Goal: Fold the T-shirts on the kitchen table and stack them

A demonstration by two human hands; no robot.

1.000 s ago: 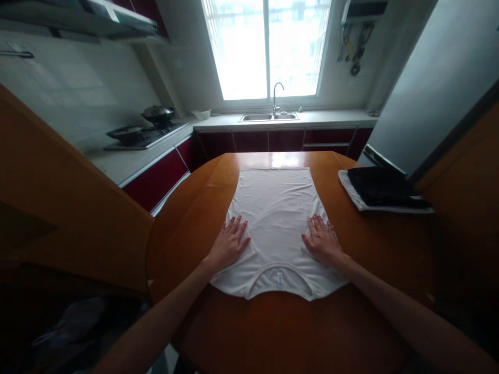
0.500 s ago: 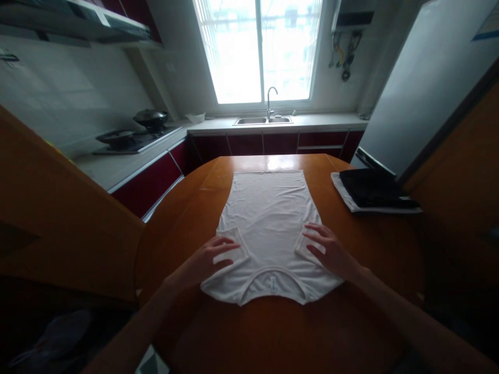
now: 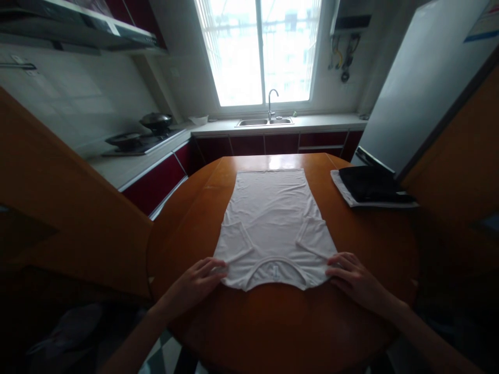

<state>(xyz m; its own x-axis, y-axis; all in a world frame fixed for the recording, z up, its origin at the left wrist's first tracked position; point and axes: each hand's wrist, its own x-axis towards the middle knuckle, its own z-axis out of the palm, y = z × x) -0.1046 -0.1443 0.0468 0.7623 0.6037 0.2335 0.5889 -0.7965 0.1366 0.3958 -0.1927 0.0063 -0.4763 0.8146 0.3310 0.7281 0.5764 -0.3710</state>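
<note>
A white T-shirt [image 3: 273,223] lies flat on a round orange-brown wooden table [image 3: 280,322], collar nearest me, sleeves folded in over the body. My left hand [image 3: 197,283] rests at the shirt's near left shoulder corner, fingertips touching the cloth's edge. My right hand [image 3: 353,280] sits at the near right shoulder corner, fingers spread and touching that edge. Whether either hand pinches the cloth I cannot tell.
A stack of folded dark and white clothes [image 3: 370,188] lies at the table's far right. Beyond are a counter with a sink and tap [image 3: 268,117] under a bright window, a stove with pans [image 3: 140,136] at left, a grey fridge [image 3: 421,93] at right.
Both hands have left the folded sleeves and slid back toward me and outward, to the shirt's near shoulder corners. The shirt lies as before.
</note>
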